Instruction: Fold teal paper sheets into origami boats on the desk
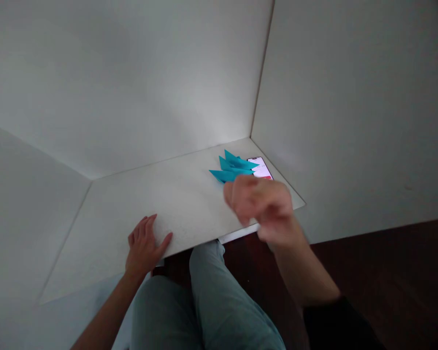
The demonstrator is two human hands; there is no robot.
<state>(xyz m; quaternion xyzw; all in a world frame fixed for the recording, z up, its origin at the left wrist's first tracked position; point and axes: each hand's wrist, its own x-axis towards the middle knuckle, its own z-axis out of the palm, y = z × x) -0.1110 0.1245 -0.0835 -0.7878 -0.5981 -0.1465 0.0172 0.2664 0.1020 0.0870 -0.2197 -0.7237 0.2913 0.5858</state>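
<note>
Resting on the white tabletop [186, 197], close to its front edge, the left hand [144, 248] lies palm down, fingers loosely spread with the thumb well out, gripping nothing. The right hand [261, 199] hangs over the table's front right part, fingers curled in; it is too blurred for me to tell whether anything is pinched in them. Just beyond it, the pointed blue folded shapes [235, 164] sit bunched together towards the far right corner. A phone [262, 167] with a lit screen lies right beside them, partly hidden behind their tips and the right hand.
</note>
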